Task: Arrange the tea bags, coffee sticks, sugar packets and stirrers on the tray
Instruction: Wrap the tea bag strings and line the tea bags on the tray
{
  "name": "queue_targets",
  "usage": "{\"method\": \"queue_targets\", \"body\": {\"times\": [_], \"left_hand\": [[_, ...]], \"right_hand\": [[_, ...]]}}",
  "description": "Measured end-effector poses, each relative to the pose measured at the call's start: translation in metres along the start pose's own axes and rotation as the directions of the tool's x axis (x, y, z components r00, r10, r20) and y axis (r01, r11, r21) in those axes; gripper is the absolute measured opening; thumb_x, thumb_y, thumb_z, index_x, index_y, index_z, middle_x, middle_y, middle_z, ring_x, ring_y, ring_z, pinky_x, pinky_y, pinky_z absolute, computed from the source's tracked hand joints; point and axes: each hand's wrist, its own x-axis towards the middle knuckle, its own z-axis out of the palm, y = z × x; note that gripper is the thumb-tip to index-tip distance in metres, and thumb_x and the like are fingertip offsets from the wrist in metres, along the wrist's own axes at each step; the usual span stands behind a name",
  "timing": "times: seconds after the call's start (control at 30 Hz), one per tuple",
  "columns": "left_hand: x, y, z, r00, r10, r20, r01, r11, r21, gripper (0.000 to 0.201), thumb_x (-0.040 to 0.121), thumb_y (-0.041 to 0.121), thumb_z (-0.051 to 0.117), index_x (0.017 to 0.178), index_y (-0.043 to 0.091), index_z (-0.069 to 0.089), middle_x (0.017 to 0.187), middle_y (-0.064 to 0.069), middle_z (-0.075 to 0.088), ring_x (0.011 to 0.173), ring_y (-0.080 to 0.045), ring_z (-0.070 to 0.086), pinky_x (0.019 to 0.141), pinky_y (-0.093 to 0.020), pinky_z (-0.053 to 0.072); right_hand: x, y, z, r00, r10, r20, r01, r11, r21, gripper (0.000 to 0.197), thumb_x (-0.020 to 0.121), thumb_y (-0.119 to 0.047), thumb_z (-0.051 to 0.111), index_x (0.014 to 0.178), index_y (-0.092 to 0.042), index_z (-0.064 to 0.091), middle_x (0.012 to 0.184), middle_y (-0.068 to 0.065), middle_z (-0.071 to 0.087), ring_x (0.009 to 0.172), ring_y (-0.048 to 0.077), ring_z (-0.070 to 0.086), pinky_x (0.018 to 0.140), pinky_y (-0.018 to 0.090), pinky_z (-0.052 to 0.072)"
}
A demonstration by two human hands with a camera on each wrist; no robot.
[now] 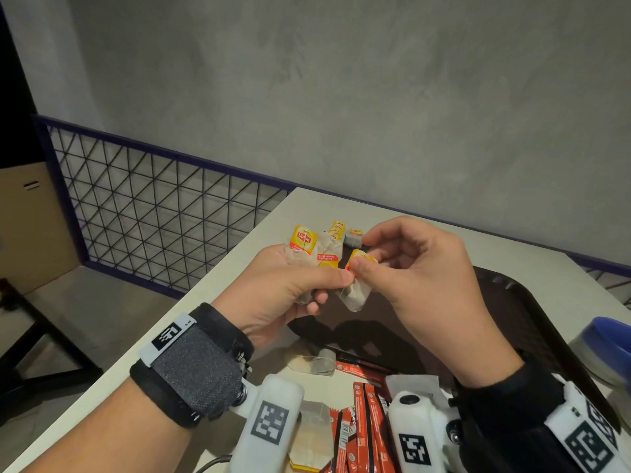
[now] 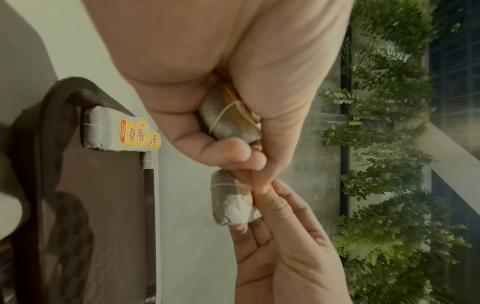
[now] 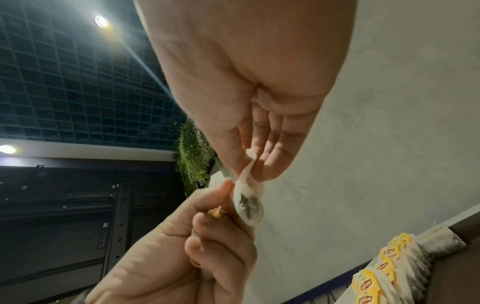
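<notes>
My left hand (image 1: 329,285) grips a bunch of tea bags (image 1: 309,249) with yellow tags, held up above the table. My right hand (image 1: 362,258) pinches one tea bag (image 1: 355,293) by its top, right beside the left thumb. The left wrist view shows that bag (image 2: 231,202) hanging between the right hand's fingers (image 2: 270,197), and a bag (image 2: 228,118) in the left hand's curled fingers (image 2: 233,152). A short row of tea bags (image 1: 338,230) stands at the far edge of the dark brown tray (image 1: 512,302). Red coffee sticks (image 1: 370,425) lie near me.
Loose tea bags (image 1: 316,365) lie on the pale table (image 1: 307,206) in front of the tray, by a white paper packet (image 1: 413,382). A blue-lidded container (image 1: 607,346) stands at the right. A wire-mesh railing (image 1: 153,199) runs behind the table's left edge.
</notes>
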Motion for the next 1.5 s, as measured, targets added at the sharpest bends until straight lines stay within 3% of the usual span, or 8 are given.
{"method": "queue_targets", "body": {"times": [0.3,0.5,0.57,0.8,0.97,1.1,1.33,1.5], "left_hand": [[-0.001,0.007,0.002,0.995,0.096,-0.021,-0.098,0.985,-0.143,0.009,0.066,0.011,0.08,0.066,0.016,0.073,0.064,-0.001,0.057,0.05,-0.006,0.05,0.043,-0.015,0.042],[-0.003,0.01,0.004,0.994,0.106,-0.009,-0.106,0.979,-0.176,0.024,0.065,0.018,0.079,0.087,0.008,0.077,0.066,0.002,0.06,0.051,-0.004,0.051,0.043,-0.013,0.042],[-0.005,0.009,0.005,0.995,0.092,0.037,-0.085,0.984,-0.159,0.005,0.07,0.019,0.077,0.075,0.018,0.079,0.065,0.002,0.061,0.05,-0.004,0.052,0.043,-0.013,0.043],[-0.007,0.009,0.005,0.992,0.097,0.081,-0.09,0.993,-0.08,0.007,0.078,0.014,0.075,0.076,0.02,0.079,0.065,0.002,0.065,0.05,-0.004,0.052,0.044,-0.014,0.043],[-0.005,0.009,0.003,0.996,0.089,-0.003,-0.089,0.992,-0.093,0.008,0.079,0.007,0.078,0.083,0.015,0.076,0.068,0.0,0.067,0.05,-0.005,0.053,0.043,-0.015,0.044],[-0.004,0.009,0.004,0.995,0.088,-0.041,-0.091,0.991,-0.099,0.006,0.078,0.007,0.079,0.08,0.013,0.078,0.067,-0.001,0.067,0.052,-0.006,0.053,0.044,-0.015,0.044],[0.005,0.011,-0.006,0.967,0.035,-0.252,-0.095,0.969,-0.23,0.003,0.083,0.01,0.079,0.081,0.008,0.078,0.088,-0.014,0.07,0.055,-0.008,0.057,0.047,-0.015,0.048],[0.016,0.013,-0.025,0.903,-0.107,-0.416,-0.093,0.896,-0.434,0.043,0.089,0.033,0.076,0.116,0.001,0.068,0.095,-0.017,0.074,0.066,-0.015,0.067,0.055,-0.021,0.057]], "right_hand": [[0.004,-0.01,-0.012,0.957,0.259,0.127,-0.288,0.866,0.409,0.025,0.077,0.002,0.081,0.099,-0.002,0.07,0.074,0.012,0.074,0.069,0.023,0.074,0.06,0.029,0.059],[0.005,-0.017,-0.017,0.92,0.284,0.269,-0.386,0.768,0.511,0.032,0.069,-0.007,0.079,0.099,-0.006,0.07,0.085,0.014,0.076,0.077,0.023,0.074,0.065,0.032,0.061],[0.005,-0.017,-0.017,0.927,0.266,0.264,-0.366,0.795,0.484,0.033,0.067,-0.009,0.08,0.099,-0.006,0.07,0.085,0.015,0.075,0.076,0.023,0.074,0.064,0.033,0.061],[0.003,-0.011,-0.012,0.966,0.207,0.152,-0.245,0.918,0.312,0.026,0.071,-0.009,0.085,0.094,-0.008,0.073,0.076,0.012,0.073,0.068,0.023,0.068,0.054,0.03,0.053],[0.002,-0.014,-0.01,0.959,0.236,0.158,-0.272,0.923,0.274,0.03,0.07,-0.031,0.082,0.092,-0.011,0.077,0.091,0.012,0.077,0.079,0.021,0.067,0.059,0.032,0.05],[0.0,-0.016,-0.012,0.925,0.252,0.285,-0.287,0.954,0.09,0.009,0.089,-0.016,0.075,0.092,-0.008,0.078,0.085,0.016,0.075,0.071,0.015,0.062,0.062,0.033,0.051],[0.055,-0.007,-0.026,0.893,0.367,0.262,-0.371,0.928,-0.034,0.011,0.089,-0.012,0.076,0.088,-0.005,0.067,0.075,0.009,0.066,0.063,0.016,0.063,0.054,0.027,0.051],[0.131,0.031,-0.034,0.843,0.494,0.214,-0.432,0.858,-0.278,0.011,0.093,-0.008,0.072,0.093,-0.009,0.061,0.087,0.014,0.067,0.069,0.018,0.062,0.06,0.029,0.053]]}}
